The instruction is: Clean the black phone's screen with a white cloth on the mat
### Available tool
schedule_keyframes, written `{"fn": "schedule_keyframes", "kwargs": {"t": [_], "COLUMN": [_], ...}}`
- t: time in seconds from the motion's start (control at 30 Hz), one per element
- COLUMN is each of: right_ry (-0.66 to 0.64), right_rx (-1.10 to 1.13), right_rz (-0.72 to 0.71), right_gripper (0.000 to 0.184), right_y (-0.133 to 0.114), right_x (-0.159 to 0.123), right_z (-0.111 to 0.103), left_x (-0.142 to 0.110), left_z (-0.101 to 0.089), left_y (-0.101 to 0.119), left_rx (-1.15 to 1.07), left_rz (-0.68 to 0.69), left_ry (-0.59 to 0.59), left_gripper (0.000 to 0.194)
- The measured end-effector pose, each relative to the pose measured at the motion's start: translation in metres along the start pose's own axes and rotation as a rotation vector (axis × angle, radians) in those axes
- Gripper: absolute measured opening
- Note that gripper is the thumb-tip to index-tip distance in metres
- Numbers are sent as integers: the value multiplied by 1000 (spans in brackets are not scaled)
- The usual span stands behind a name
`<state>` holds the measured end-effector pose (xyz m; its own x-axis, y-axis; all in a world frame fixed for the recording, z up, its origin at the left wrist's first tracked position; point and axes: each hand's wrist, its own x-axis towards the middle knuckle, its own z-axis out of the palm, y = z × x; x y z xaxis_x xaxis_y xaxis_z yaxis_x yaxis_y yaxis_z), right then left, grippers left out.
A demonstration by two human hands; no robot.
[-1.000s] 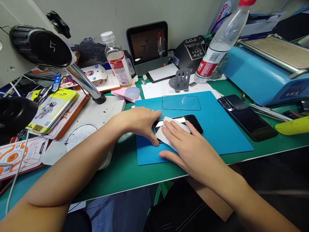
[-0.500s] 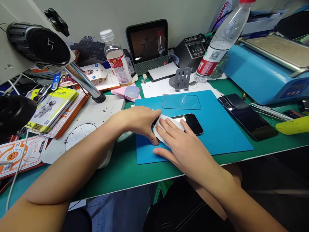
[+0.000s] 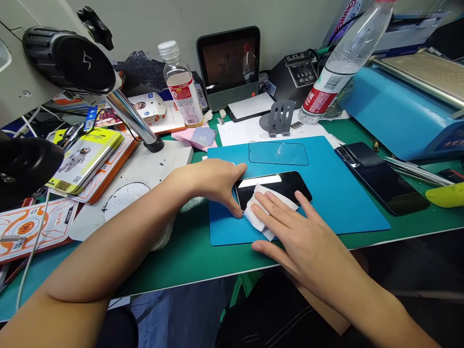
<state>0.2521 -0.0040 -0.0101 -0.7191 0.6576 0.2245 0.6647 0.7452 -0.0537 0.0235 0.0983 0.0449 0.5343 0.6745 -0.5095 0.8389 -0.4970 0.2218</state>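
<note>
A smartphone (image 3: 290,181) with a black glossy front lies face up on a blue mat (image 3: 340,203). My left hand (image 3: 217,186) grips its left end, thumb at the near edge and fingers at the far edge, with part of that end hidden. Under the outstretched fingers of my right hand (image 3: 290,224) is a white wipe (image 3: 258,220), pressed on the near part of the screen and hanging over its near edge. The right thumb stays apart from the wipe. Just behind the phone, a clear screen protector (image 3: 278,153) with a black border lies on the mat.
Right of the mat lies another dark phone (image 3: 384,179), with tweezers (image 3: 416,169) beyond it. Bottles (image 3: 184,96), a grey phone stand (image 3: 282,118), a smart display (image 3: 230,63) and a blue machine (image 3: 402,101) stand behind. A metal post (image 3: 132,118) and battery boxes (image 3: 85,157) occupy the left.
My right hand has slid the wipe toward me and slightly right, uncovering the far strip of the screen. The left hand keeps its hold on the phone's end. The whole view has shifted slightly.
</note>
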Motion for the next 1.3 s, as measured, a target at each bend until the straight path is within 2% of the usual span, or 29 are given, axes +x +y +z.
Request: {"fn": "schedule_keyframes", "kwargs": {"t": [0.2, 0.47, 0.57, 0.73, 0.87, 0.93, 1.13, 1.3], "right_ry": [6, -95, -86, 30, 31, 25, -18, -117], "right_rx": [-24, 36, 21, -30, -30, -25, -15, 23], "right_rz": [-6, 19, 19, 2, -16, -18, 8, 62], "right_gripper": [53, 60, 62, 59, 55, 55, 65, 72], "right_y": [-2, -6, -7, -13, -13, -13, -14, -12], "right_x": [0, 48, 47, 14, 3, 6, 35, 54], "right_z": [0, 5, 7, 9, 6, 5, 10, 10], "left_x": [-1, -3, -3, -1, 0, 1, 5, 7], "left_z": [-8, -10, -10, -9, -7, -6, -1, 2], "left_y": [-7, -11, -10, -11, -13, -14, -12, -10], "left_rx": [-75, -98, -89, -93, -99, -126, -217, -208], "left_rz": [4, 19, 16, 2, -23, -53, -130, -148], "left_ry": [-63, -84, -87, -80, -82, -75, 54, 97], "left_gripper": [57, 33, 33, 35, 27, 25, 41, 31]}}
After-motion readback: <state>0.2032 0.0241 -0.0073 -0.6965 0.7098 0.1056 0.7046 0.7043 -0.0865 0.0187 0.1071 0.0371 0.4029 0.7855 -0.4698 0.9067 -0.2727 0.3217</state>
